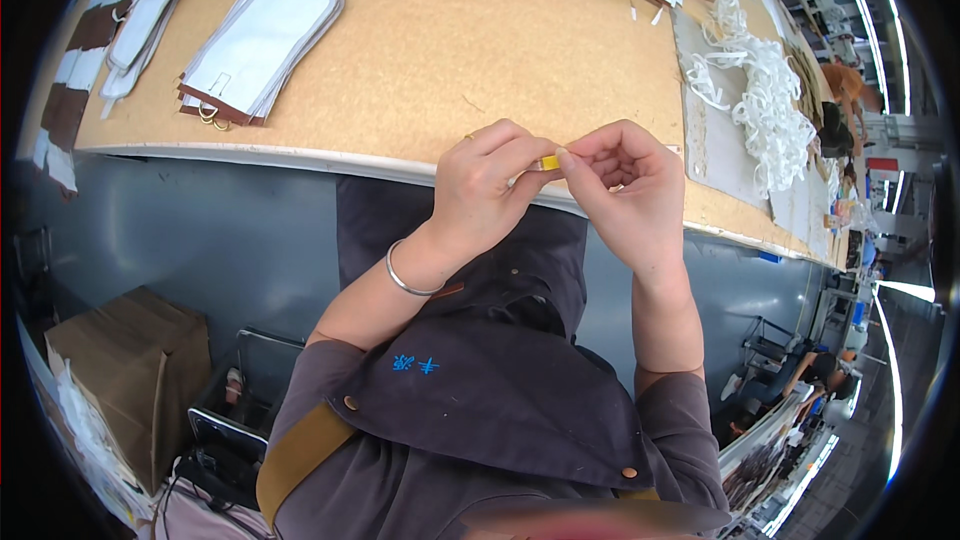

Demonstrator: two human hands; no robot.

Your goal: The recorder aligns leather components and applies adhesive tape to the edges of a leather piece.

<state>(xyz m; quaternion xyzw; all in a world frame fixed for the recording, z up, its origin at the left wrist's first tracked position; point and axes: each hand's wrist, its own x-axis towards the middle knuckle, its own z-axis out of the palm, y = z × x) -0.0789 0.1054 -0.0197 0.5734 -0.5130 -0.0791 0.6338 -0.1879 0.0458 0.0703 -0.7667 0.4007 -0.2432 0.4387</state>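
Above the table's front edge, my two hands meet at a small yellow piece (550,163), short and flat, with a pale part at its left end. It is too small for me to tell its kind. My left hand (483,185), with a ring and a silver bangle, closes thumb and fingers on its left end. The thumb and forefinger of my right hand (630,180) pinch the right end, the other fingers curled. Its ends are partly hidden by my fingertips.
On the tan table (420,60) lies a stack of white panels (262,30) with brown edges and gold rings. More panels (150,25) lie at far left. White ribbon (765,110) is heaped at right. A brown box (135,370) and a black chair (235,430) stand lower left.
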